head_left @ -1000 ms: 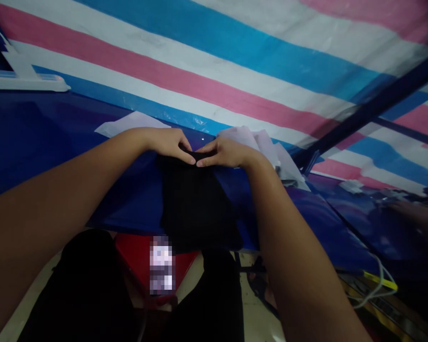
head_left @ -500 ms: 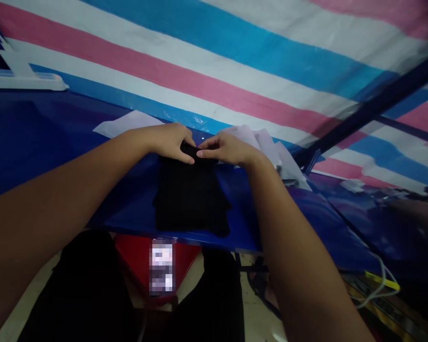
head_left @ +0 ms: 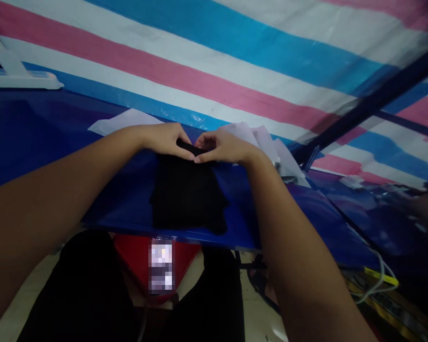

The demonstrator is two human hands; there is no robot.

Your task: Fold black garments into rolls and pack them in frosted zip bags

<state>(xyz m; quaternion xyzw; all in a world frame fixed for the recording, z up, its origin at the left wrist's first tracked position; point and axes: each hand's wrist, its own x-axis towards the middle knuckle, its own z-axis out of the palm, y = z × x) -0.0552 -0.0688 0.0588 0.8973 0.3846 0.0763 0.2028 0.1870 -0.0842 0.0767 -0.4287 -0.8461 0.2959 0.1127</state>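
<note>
A piece of black cloth lies flat on the glossy blue table, its near edge close to the table's front rim. My left hand and my right hand meet at the cloth's far edge. Both pinch that edge between thumb and fingers, fingertips almost touching each other. My forearms reach in from the lower left and lower right.
White sheets lie just beyond my right hand, and one white sheet lies behind my left. A white power strip sits far left. A striped pink, white and blue tarp hangs behind. Below are a red stool and cables.
The black cloth has been drawn away from me up onto the table; its near end no longer hangs over the front rim. Both hands stay pinched on its far edge.
</note>
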